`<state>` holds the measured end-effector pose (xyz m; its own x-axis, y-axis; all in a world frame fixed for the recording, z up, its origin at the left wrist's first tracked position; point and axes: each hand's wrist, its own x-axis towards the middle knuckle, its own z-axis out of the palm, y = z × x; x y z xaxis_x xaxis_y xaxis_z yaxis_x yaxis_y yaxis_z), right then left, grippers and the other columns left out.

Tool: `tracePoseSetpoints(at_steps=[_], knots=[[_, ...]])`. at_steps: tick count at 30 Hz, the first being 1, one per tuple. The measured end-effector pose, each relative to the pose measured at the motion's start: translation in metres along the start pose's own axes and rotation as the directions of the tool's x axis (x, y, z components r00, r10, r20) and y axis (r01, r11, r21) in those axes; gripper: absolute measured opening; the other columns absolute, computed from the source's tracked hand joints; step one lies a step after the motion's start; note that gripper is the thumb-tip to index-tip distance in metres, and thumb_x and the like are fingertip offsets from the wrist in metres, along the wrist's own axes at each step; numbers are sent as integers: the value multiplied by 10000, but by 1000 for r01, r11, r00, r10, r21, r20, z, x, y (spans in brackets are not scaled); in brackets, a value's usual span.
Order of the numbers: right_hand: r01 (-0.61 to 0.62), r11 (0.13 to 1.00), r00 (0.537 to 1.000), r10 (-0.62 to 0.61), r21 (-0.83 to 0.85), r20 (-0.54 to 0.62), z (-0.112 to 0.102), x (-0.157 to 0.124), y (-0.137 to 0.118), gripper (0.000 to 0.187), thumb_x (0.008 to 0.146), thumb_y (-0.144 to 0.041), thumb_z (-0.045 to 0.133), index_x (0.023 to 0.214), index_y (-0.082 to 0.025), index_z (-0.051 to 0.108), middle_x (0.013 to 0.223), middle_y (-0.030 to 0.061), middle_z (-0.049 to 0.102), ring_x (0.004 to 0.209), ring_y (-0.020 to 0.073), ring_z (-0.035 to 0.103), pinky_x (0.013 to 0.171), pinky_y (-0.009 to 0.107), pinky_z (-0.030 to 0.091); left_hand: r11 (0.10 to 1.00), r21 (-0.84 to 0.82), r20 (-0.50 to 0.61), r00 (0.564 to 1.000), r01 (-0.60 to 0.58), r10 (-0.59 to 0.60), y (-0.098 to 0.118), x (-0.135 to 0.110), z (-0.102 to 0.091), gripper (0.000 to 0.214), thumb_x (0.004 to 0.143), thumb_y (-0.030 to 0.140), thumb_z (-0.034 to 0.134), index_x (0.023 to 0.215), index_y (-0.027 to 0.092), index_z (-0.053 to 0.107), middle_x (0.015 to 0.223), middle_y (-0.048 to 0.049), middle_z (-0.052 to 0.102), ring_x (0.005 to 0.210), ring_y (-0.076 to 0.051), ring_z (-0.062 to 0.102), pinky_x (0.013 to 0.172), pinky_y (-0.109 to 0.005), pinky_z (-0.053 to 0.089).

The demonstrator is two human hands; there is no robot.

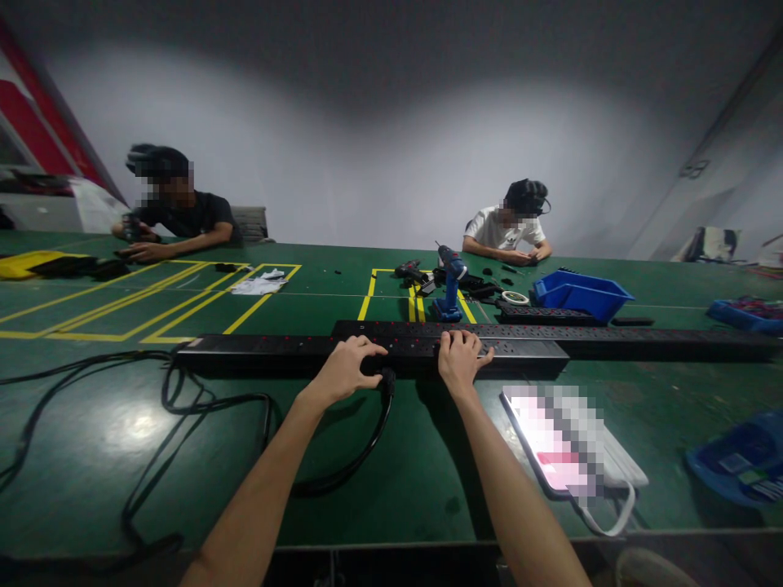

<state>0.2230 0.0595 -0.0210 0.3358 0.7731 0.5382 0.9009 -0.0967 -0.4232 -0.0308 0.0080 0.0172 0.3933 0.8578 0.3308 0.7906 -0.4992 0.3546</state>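
Observation:
A long black power strip (245,346) lies across the green table in front of me. My left hand (346,371) grips it near the middle, fingers over the top and thumb at the front side. Just beside that thumb, a black plug (388,381) sits at the strip's front side, its thick cable (358,465) curving down to the left; whether the thumb touches it I cannot tell. Further right, my right hand (460,359) holds the same strip from above, its outer finger spread to the right. Part of the strip is hidden beneath both hands.
Behind lies another long power strip (642,338). A blue cordless drill (451,281) and blue bin (581,293) stand beyond. Black cables (214,399) loop at left. A phone (541,440) lies at right, near a blue-wrapped item (740,461). Two people (183,220) sit opposite.

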Motion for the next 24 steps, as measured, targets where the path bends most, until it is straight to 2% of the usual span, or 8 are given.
tracePoseSetpoints(at_steps=[2, 4, 7, 11, 14, 17, 20, 24], knots=[[-4, 1000, 1000, 4, 0, 4, -1, 0, -1, 461, 1001, -404, 291, 1092, -197, 692, 1271, 161, 579, 1259, 324, 383, 1064, 643, 94, 997, -40, 77, 994, -72, 75, 8, -1, 6, 494, 773, 225, 627, 1248, 362, 649, 1173, -29, 630, 1054, -247, 575, 975, -414, 422], [-8, 1000, 1000, 8, 1, 6, -1, 0, -1, 455, 1000, -409, 300, 1089, -200, 693, 1267, 158, 582, 1254, 320, 388, 1067, 639, 90, 991, -40, 118, 984, -127, 131, 13, -2, 14, 631, 728, 115, 591, 1295, 393, 616, 1244, -20, 617, 1075, -245, 578, 976, -411, 430], [-10, 1000, 1000, 10, -2, 1, 0, 0, -1, 463, 999, -412, 295, 1076, -197, 697, 1263, 163, 585, 1248, 322, 392, 1064, 643, 90, 985, -4, 146, 974, -175, 173, 20, -4, 25, 694, 702, 81, 583, 1315, 405, 602, 1288, -23, 618, 1096, -263, 566, 969, -431, 437], [-16, 1000, 1000, 16, 3, 3, 0, 0, -1, 457, 1000, -414, 297, 1074, -206, 697, 1260, 152, 586, 1242, 312, 396, 1072, 630, 80, 982, 67, 149, 975, -175, 163, 24, -3, 34, 478, 722, 132, 614, 1122, 371, 720, 1218, -46, 658, 1071, -284, 569, 915, -447, 453], [-21, 1000, 1000, 21, 6, 8, 0, 0, -1, 449, 1001, -414, 303, 1081, -211, 695, 1261, 148, 585, 1242, 307, 394, 1077, 619, 69, 986, 72, 116, 983, -149, 140, 22, -3, 32, 340, 751, 136, 598, 987, 330, 747, 1158, -53, 678, 1018, -278, 600, 896, -452, 462], [-18, 1000, 1000, 18, 6, -2, 1, 0, 0, 448, 1003, -418, 303, 1089, -212, 692, 1262, 144, 586, 1242, 305, 393, 1080, 616, 64, 993, -18, 48, 992, -118, 119, 20, -2, 23, 342, 795, 119, 544, 1016, 312, 722, 1128, -32, 685, 998, -251, 629, 929, -439, 471], [-10, 1000, 1000, 10, -2, 0, 1, 0, 1, 458, 1005, -419, 296, 1096, -205, 691, 1263, 150, 585, 1241, 309, 394, 1079, 622, 61, 978, -190, -109, 992, -84, 64, 18, 1, 13, 349, 818, 124, 525, 1075, 300, 683, 1156, -16, 671, 1033, -219, 637, 957, -399, 490], [-5, 1000, 1000, 5, -9, 17, -1, 0, 0, 472, 1008, -408, 274, 1105, -206, 690, 1268, 160, 580, 1240, 316, 394, 1070, 635, 65, 916, -397, -341, 936, -60, -87, 9, 9, 12, 281, 858, 190, 536, 1105, 255, 653, 1198, -49, 640, 1083, -212, 626, 956, -377, 515]])
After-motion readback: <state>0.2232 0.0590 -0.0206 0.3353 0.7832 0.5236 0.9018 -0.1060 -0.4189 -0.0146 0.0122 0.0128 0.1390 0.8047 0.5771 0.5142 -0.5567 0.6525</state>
